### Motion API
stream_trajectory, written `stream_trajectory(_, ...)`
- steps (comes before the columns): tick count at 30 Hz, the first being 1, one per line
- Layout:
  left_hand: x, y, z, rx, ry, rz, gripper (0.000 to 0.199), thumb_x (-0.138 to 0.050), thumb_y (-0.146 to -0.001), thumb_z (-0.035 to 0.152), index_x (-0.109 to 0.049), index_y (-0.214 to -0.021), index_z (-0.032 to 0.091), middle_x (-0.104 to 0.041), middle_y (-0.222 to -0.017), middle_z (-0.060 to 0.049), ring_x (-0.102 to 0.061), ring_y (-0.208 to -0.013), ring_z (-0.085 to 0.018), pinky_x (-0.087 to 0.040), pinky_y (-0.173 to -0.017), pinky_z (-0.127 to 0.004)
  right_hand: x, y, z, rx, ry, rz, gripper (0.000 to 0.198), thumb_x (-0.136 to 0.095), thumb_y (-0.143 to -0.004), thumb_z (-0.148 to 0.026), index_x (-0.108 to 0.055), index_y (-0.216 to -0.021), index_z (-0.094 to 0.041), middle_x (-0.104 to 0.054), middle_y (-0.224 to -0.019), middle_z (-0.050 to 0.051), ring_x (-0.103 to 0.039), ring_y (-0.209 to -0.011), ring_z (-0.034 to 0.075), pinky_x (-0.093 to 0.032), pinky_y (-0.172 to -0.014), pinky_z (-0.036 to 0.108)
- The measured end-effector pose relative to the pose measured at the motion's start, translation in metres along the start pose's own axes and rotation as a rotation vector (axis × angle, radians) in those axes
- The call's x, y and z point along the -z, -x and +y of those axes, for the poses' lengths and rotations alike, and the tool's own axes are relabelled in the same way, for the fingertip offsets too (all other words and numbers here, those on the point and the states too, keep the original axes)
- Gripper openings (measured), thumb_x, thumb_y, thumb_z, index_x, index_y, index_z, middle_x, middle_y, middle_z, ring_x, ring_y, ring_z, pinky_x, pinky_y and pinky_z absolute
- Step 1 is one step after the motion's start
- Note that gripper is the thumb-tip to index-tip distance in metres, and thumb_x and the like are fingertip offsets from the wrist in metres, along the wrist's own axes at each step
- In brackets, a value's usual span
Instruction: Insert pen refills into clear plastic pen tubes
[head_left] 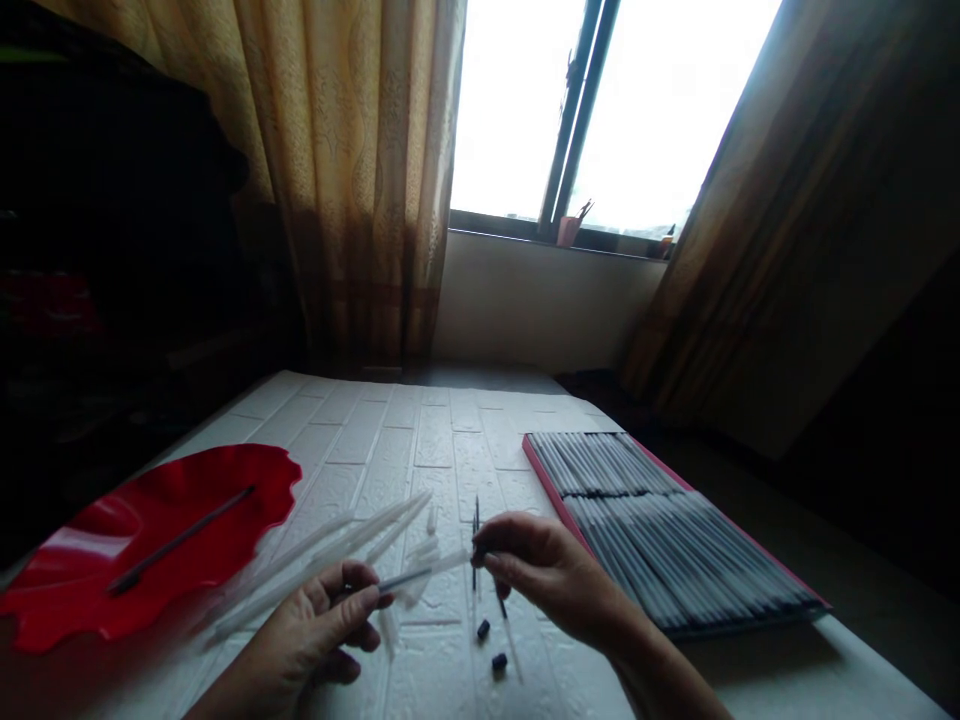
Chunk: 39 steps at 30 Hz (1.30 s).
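Observation:
My left hand (330,620) is closed in a pinch round one end of a thin clear pen (409,577), which has a dark core. My right hand (544,570) pinches the pen's other end, where the tube looks wider and clear. Something dark shows at the right fingertips, too small to name. Below and behind the right fingers lie thin dark-tipped refills (475,515). Two small black plugs (484,630) rest on the table nearer me. Beside my left hand are several clear empty pen barrels (322,545), with short clear caps (424,550) to their right.
A red wavy-edged dish (217,545) at the left holds one dark pen (184,540). On the right, a red-edged box (544,475) is filled with rows of pens (660,550). The white brick-patterned table (360,420) reaches towards a curtained window (517,110).

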<state>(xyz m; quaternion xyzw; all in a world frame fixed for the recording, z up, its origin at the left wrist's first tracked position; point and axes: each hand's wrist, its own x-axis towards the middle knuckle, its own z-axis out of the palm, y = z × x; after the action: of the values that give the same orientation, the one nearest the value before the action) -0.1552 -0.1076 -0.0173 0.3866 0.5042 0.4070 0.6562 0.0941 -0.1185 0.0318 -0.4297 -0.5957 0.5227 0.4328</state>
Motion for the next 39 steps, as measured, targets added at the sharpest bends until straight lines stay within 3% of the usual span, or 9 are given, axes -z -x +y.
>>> stream_trajectory(8,0.003,-0.002,0.001,-0.012,-0.052,-0.043,0.052,-0.089,-0.049,0.056,-0.064,-0.078,0.021,-0.067,-0.066,0.004,-0.058,-0.056,-0.010,-0.037,-0.042,-0.014,-0.007,0.001,0.001,0.014,-0.018,0.007,0.014,-0.072,-0.074,-0.025,-0.068,-0.084,-0.016,-0.064,-0.070,-0.002,-0.055,-0.055,0.007,-0.046,-0.054,0.021)
stream_trajectory(21,0.004,-0.004,0.000,-0.051,-0.095,-0.011,0.047,-0.088,-0.051,0.051,-0.063,-0.078,0.021,-0.072,-0.074,0.000,-0.064,-0.056,-0.015,-0.042,-0.043,-0.019,-0.007,0.002,0.003,0.080,0.031,0.019,0.010,-0.069,-0.077,-0.023,-0.068,-0.085,-0.017,-0.063,-0.070,-0.002,-0.056,-0.056,0.008,-0.047,-0.054,0.021)
stream_trajectory(24,0.005,-0.004,-0.001,-0.074,-0.128,-0.011,0.047,-0.087,-0.051,0.053,-0.064,-0.078,0.021,-0.072,-0.076,-0.001,-0.064,-0.058,-0.016,-0.042,-0.043,-0.020,-0.008,0.003,0.004,0.138,0.105,0.049,0.008,-0.067,-0.078,-0.021,-0.069,-0.084,-0.018,-0.062,-0.068,-0.002,-0.056,-0.055,0.009,-0.047,-0.052,0.022)
stream_trajectory(31,0.007,-0.001,0.004,-0.115,-0.193,-0.021,0.046,-0.083,-0.054,0.058,-0.071,-0.082,0.023,-0.073,-0.074,0.000,-0.064,-0.058,-0.015,-0.044,-0.045,-0.020,-0.006,0.005,0.000,0.408,0.518,0.138,0.011,-0.064,-0.080,-0.013,-0.073,-0.086,-0.017,-0.068,-0.070,0.002,-0.060,-0.062,0.012,-0.048,-0.057,0.024)
stream_trajectory(39,0.005,0.004,0.011,-0.105,-0.222,-0.037,0.045,-0.083,-0.054,0.058,-0.078,-0.084,0.025,-0.076,-0.076,-0.002,-0.063,-0.059,-0.016,-0.044,-0.047,-0.022,-0.008,0.004,-0.001,0.476,0.575,0.166,0.010,-0.064,-0.082,-0.015,-0.072,-0.086,-0.017,-0.069,-0.068,0.002,-0.060,-0.059,0.012,-0.047,-0.055,0.024)
